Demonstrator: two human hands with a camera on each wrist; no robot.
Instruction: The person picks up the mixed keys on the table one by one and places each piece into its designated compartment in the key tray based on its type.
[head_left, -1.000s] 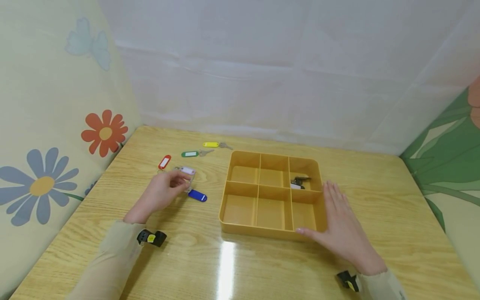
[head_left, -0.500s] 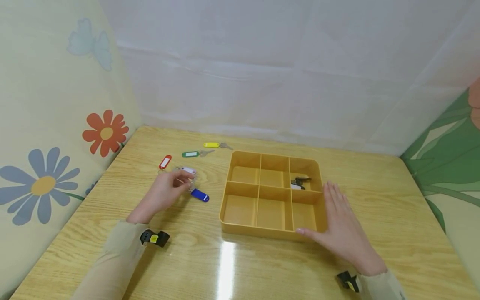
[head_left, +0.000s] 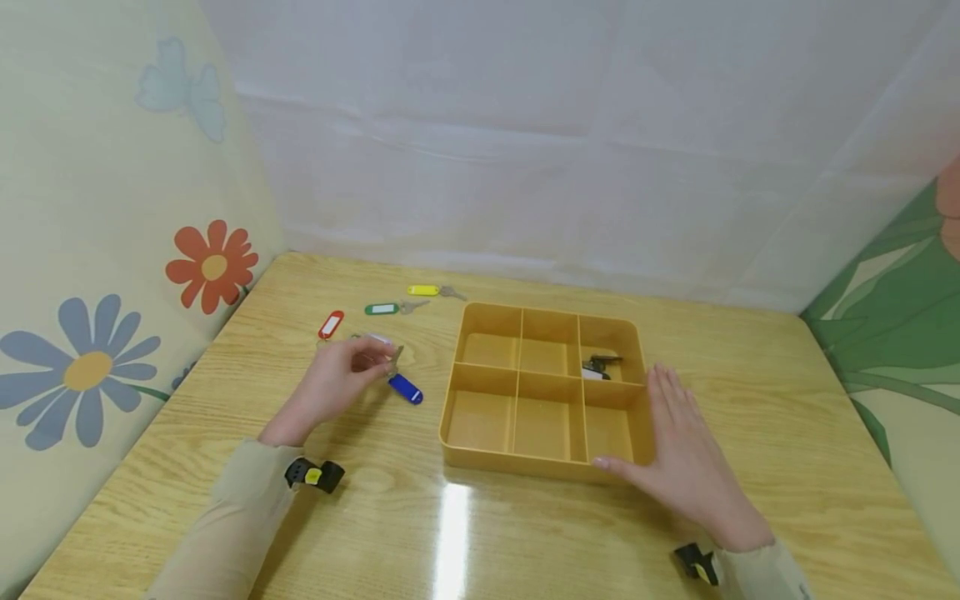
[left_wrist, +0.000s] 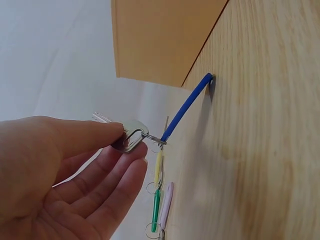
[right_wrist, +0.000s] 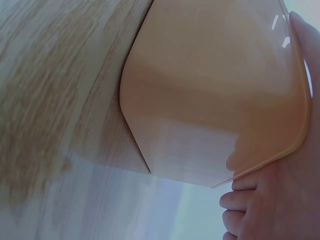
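Note:
Near the left of the tabletop, my left hand [head_left: 333, 379] pinches a metal key [left_wrist: 135, 127] between thumb and forefinger. A ring joins that key to a blue key tag [head_left: 406, 389], which hangs with its far end at the wood in the left wrist view. Partly behind the fingers lies a pale lilac key tag [head_left: 380, 339]. My right hand [head_left: 686, 450] rests on the right front corner of a yellow divided box [head_left: 517, 468], straight fingers along its side, thumb on the front rim. Dark keys with a black-and-white tag [head_left: 597, 374] lie in the back right compartment.
A red key tag [head_left: 331, 324] lies left of the lilac one. Behind are a green key tag [head_left: 382, 308] and a yellow key tag [head_left: 423, 290], each with a key. A white cloth wall [head_left: 525, 167] rises behind the wooden table [head_left: 765, 400].
My left hand has moved slightly right, and the blue tag has shifted right with it. The key now sticks up from the fingertips. My right hand and the box stay put.

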